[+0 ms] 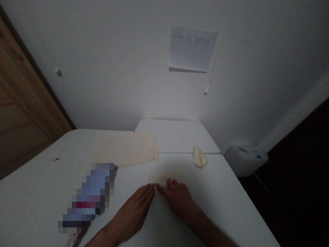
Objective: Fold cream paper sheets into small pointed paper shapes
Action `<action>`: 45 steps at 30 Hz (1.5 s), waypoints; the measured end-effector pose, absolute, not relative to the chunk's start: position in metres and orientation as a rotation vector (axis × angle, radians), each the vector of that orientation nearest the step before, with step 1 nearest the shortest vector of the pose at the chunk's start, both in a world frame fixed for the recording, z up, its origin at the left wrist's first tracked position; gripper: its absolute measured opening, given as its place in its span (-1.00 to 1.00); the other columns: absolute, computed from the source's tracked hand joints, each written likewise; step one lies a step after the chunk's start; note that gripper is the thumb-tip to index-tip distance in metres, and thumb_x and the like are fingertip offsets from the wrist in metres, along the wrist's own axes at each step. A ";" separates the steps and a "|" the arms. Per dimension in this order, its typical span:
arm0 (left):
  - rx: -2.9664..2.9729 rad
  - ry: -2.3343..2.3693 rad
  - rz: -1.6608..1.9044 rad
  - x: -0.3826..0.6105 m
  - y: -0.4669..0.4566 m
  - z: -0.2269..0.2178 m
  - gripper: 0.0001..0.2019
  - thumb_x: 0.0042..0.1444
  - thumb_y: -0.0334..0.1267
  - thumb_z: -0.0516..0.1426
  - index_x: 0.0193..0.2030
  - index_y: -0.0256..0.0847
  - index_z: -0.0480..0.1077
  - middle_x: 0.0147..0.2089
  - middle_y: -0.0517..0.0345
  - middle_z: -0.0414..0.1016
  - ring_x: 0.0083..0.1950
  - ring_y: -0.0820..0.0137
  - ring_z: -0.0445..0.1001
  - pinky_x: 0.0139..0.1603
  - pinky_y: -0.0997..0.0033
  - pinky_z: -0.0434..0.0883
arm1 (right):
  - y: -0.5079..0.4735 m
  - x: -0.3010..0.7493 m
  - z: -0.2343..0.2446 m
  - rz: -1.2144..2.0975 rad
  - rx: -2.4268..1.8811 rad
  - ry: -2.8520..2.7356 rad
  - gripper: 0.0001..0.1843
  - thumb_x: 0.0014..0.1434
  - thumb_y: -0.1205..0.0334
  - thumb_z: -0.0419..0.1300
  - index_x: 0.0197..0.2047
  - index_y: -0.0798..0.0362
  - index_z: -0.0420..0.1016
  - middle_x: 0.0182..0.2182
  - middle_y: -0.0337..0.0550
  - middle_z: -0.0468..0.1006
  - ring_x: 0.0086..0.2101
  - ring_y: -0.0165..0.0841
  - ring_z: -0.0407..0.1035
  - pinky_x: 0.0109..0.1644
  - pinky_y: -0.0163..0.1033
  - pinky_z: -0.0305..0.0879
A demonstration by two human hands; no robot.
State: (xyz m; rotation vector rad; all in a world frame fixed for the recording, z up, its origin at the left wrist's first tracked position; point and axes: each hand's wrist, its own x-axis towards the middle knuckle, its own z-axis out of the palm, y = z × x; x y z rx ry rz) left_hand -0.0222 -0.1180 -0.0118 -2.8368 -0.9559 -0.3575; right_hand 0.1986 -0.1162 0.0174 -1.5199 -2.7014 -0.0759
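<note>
My left hand (137, 207) lies on the white table (164, 223) with its fingers stretched out together and slanting right. My right hand (180, 199) rests beside it, fingers apart, its thumb side almost at the left fingertips. A faint pale-beige patch shows on the table just beyond my fingertips; whether it is a thin sheet, I cannot tell. Neither hand visibly grips anything. Farther off to the left lies a stack of thin beige sheets (128, 149). A small folded beige piece (199, 158) sits to the right, apart from my hands.
Left of my hands is a blurred-out bluish object (92, 195). A raised white panel (177, 135) adjoins the table by the wall. A printed paper table (192, 49) hangs there. A white container (245, 159) stands past the right edge; a wooden door (23, 85) is at left.
</note>
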 end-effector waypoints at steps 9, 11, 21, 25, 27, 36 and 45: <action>-2.745 -1.054 -0.426 -0.021 -0.127 -0.005 -0.55 0.27 -0.29 0.00 0.28 -0.34 0.19 0.30 -0.16 0.26 0.28 0.14 0.29 0.22 0.15 0.34 | -0.128 0.217 0.011 -0.020 -1.673 -2.612 -0.38 0.18 0.45 0.07 0.28 -0.13 0.15 -0.10 0.00 0.43 -0.14 -0.16 0.35 -0.25 -0.19 0.35; -2.735 -1.063 -0.432 -0.022 -0.128 -0.004 -0.55 0.28 -0.25 0.00 0.28 -0.33 0.19 0.30 -0.14 0.27 0.27 0.15 0.30 0.22 0.18 0.35 | -0.131 0.224 0.011 -0.010 -1.729 -2.573 -0.40 0.20 0.46 0.04 0.28 -0.13 0.16 -0.12 -0.01 0.44 -0.13 -0.17 0.34 -0.23 -0.19 0.34; -2.674 -1.087 -0.414 -0.022 -0.132 -0.003 -0.57 0.27 -0.21 0.02 0.22 -0.38 0.25 0.25 -0.22 0.32 0.21 0.08 0.36 0.19 0.06 0.34 | -0.142 0.263 0.009 -0.066 -1.945 -2.392 -0.45 0.23 0.42 0.03 0.27 -0.07 0.22 -0.16 -0.01 0.43 -0.17 -0.20 0.34 -0.29 -0.26 0.30; -2.687 -1.106 -0.441 -0.022 -0.133 0.001 -0.60 0.25 -0.24 0.03 0.19 -0.36 0.28 0.22 -0.22 0.36 0.16 0.08 0.40 0.15 0.05 0.36 | -0.144 0.268 0.006 -0.096 -1.946 -2.313 -0.56 0.31 0.30 -0.01 0.23 -0.05 0.27 -0.20 -0.02 0.43 -0.19 -0.22 0.35 -0.30 -0.26 0.30; -2.696 -1.125 -0.479 -0.021 -0.132 0.002 -0.62 0.25 -0.25 0.03 0.16 -0.33 0.30 0.20 -0.19 0.38 0.13 0.08 0.41 0.13 0.03 0.37 | -0.144 0.269 0.003 -0.110 -1.939 -2.269 -0.59 0.33 0.26 -0.03 0.22 -0.03 0.28 -0.21 -0.02 0.43 -0.19 -0.21 0.35 -0.29 -0.25 0.31; -2.720 -1.279 -0.696 -0.011 -0.106 0.011 -0.72 0.28 -0.26 0.00 0.07 -0.22 0.37 0.02 -0.03 0.49 0.07 0.13 0.38 0.10 0.03 0.35 | -0.133 0.283 0.003 -0.062 -1.855 -2.046 -0.68 0.31 0.23 0.01 0.09 -0.02 0.41 -0.14 -0.02 0.46 -0.13 -0.20 0.38 -0.19 -0.18 0.36; -2.982 -1.645 -0.378 0.014 -0.056 0.032 -0.55 -0.01 -0.22 0.24 0.06 -0.21 0.38 0.10 -0.09 0.38 0.11 0.11 0.36 0.10 0.18 0.31 | -0.087 0.275 0.041 0.221 -1.503 -2.347 -0.39 0.04 0.13 0.36 0.16 -0.05 0.37 0.05 -0.05 0.40 0.03 -0.17 0.28 0.16 -0.09 0.16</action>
